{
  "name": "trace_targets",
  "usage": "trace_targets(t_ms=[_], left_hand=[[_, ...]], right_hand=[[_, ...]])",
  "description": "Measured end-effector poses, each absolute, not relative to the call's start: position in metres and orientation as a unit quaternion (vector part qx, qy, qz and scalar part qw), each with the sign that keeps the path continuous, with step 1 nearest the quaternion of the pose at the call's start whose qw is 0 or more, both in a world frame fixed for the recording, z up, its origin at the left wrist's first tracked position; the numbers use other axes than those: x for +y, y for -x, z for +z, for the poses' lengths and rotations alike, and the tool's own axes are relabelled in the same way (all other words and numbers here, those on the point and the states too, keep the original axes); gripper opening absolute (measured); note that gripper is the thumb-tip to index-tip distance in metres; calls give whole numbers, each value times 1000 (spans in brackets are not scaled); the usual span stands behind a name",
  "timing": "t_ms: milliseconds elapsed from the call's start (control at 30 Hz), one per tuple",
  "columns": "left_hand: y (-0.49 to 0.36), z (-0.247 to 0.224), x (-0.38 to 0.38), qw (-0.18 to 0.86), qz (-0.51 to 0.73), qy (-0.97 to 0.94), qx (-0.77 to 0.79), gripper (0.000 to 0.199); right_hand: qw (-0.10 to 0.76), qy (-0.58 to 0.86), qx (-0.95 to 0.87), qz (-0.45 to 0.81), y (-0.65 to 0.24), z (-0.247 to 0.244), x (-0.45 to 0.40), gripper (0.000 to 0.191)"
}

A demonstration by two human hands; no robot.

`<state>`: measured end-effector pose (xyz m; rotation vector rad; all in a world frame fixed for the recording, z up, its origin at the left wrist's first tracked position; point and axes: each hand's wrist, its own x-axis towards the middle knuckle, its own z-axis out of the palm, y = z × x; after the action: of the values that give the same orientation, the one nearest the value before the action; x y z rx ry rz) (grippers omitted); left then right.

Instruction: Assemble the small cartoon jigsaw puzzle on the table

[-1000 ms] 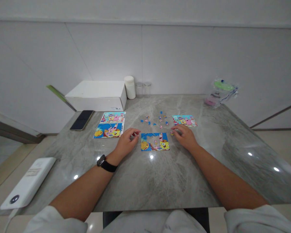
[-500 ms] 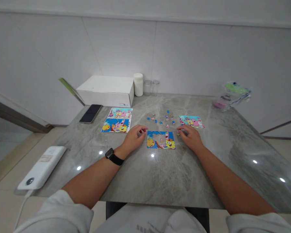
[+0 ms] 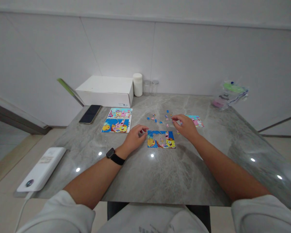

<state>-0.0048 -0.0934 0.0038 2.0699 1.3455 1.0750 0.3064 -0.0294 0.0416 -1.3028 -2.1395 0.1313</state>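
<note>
A partly assembled cartoon jigsaw puzzle [image 3: 170, 142] lies flat in front of me, with a gap in its upper middle where the grey tabletop and a few pieces show. My left hand [image 3: 136, 136] rests at its left edge, fingers loosely bent and apart, holding nothing. Beyond the puzzle lie several loose puzzle pieces [image 3: 161, 122], mostly blue and pink. My right hand [image 3: 186, 127] is at the right side of these, thumb and fingertips pinched at a piece that they mostly hide. One yellowish piece [image 3: 178, 132] sits below that hand, near the puzzle's upper right corner.
Left of the puzzle lie two picture cards [image 3: 116, 125] and a phone [image 3: 90, 114]. A second picture [image 3: 199, 121] is partly behind my right hand. At the back stand a white box [image 3: 104, 90], a white bottle [image 3: 137, 84] and clear containers [image 3: 150, 88]. A plastic bag [image 3: 229, 95] and power bank [image 3: 42, 169] flank the table.
My right hand has moved up and slightly left, from beside the puzzle's upper right corner to the loose pieces, and now covers some of them. My left hand has barely moved.
</note>
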Motion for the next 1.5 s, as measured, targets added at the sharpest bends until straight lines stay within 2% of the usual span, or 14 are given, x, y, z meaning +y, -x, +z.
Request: trace_targets(t_ms=[200, 467, 767, 900, 1200, 1300, 1500], left_hand=[[4, 7, -95, 230, 385, -743, 497, 27], [4, 9, -94, 244, 384, -737, 500, 27], [5, 9, -95, 252, 385, -734, 500, 28], [5, 9, -95, 246, 379, -736, 503, 27], [7, 0, -93, 236, 363, -753, 495, 26], [7, 2, -94, 224, 354, -770, 481, 26], [4, 10, -100, 176, 292, -835, 432, 12]], right_hand=[[167, 501, -848, 40, -230, 65, 14, 24], [38, 514, -855, 61, -169, 34, 61, 22], [29, 483, -871, 82, -173, 31, 61, 17], [61, 471, -872, 117, -191, 41, 48, 9], [125, 449, -861, 202, -241, 80, -3, 6], [100, 424, -866, 245, -243, 80, -13, 8], [36, 390, -867, 308, -231, 61, -21, 10]])
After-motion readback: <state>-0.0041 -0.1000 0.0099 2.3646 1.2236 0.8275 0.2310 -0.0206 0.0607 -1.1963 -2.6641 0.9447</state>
